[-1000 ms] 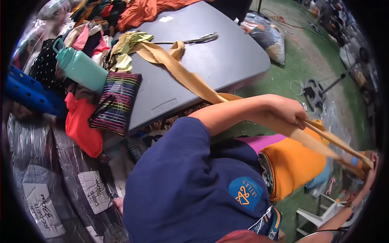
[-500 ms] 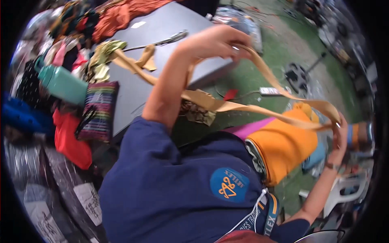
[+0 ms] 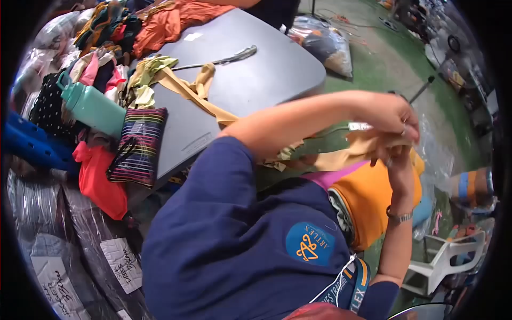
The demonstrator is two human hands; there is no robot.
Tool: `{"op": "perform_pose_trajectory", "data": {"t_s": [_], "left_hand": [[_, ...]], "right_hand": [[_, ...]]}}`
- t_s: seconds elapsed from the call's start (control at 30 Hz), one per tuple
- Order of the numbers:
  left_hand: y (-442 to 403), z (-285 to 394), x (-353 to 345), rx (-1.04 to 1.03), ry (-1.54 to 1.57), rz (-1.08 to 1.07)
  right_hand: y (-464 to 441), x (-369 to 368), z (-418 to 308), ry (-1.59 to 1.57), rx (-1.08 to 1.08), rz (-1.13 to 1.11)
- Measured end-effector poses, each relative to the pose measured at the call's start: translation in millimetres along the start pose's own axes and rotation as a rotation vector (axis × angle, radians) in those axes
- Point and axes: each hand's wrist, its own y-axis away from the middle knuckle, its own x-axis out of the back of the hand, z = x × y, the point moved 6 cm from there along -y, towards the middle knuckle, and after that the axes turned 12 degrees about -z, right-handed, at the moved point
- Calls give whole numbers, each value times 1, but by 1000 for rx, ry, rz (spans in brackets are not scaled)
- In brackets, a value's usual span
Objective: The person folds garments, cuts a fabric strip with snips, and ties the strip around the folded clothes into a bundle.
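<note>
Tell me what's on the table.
Orange cloth, green cloth, a tan strip, a metal tool and a white scrap. An arm hides some of the table.

Green floor (image 3: 373, 72) shows beside a grey table (image 3: 282, 61).

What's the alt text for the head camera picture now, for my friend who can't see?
A person's left hand and right hand meet, holding a tan cloth strip near a bright orange cloth. Beside them: a gray table with orange fabric, a mint-green bottle and a striped pouch.
</note>
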Motion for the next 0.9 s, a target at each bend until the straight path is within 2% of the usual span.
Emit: {"op": "perform_pose_trajectory", "data": {"t_s": [0.03,0.1,0.17,0.2,0.23,0.27,0.3,0.33,0.37,0.4,0.5,0.57,0.63,0.7,0.73,0.77,0.83,0.87,0.9], "left_hand": [[-7,3,4,12,-61,-1],[-11,5,34,-117,-102,272],[-20,-19,60,-202,117,340],[-19,-25,52,-218,142,315],[-17,-39,39,-140,192,229],[-16,-54,24,-60,234,143],[-18,-66,-4,-43,301,-28],[-21,-88,-30,21,367,-169],[-23,-104,-56,42,399,-260],[-24,-110,-78,108,474,-344],[-23,-120,-108,174,437,-429],[-24,-124,-110,166,626,-370],[-34,-132,-120,162,664,-402],[-46,-135,-111,158,30,-126],[-58,-156,-123,113,-28,-98],[-63,-155,-126,96,-95,18],[-81,-169,-136,172,-138,30],[-85,-161,-132,136,-136,122],[-92,-156,-128,119,-145,112]], "right_hand": [[-5,0,-15,15,81,2],[-4,35,-29,172,156,209],[3,62,-58,64,130,224],[14,77,-70,-32,176,394],[25,90,-77,-126,230,559],[35,109,-87,-3,321,455],[43,115,-96,-10,347,546],[51,123,-103,0,400,543],[61,130,-108,12,453,540],[71,137,-111,23,450,636],[106,181,-102,-51,489,665],[134,212,-91,-119,523,707],[153,226,-77,-179,565,663],[155,220,-71,-251,550,744],[153,216,-70,-268,551,712],[152,214,-71,-283,554,681],[153,209,-79,-287,570,663],[157,208,-85,-285,582,675],[161,208,-91,-286,592,685]]}}
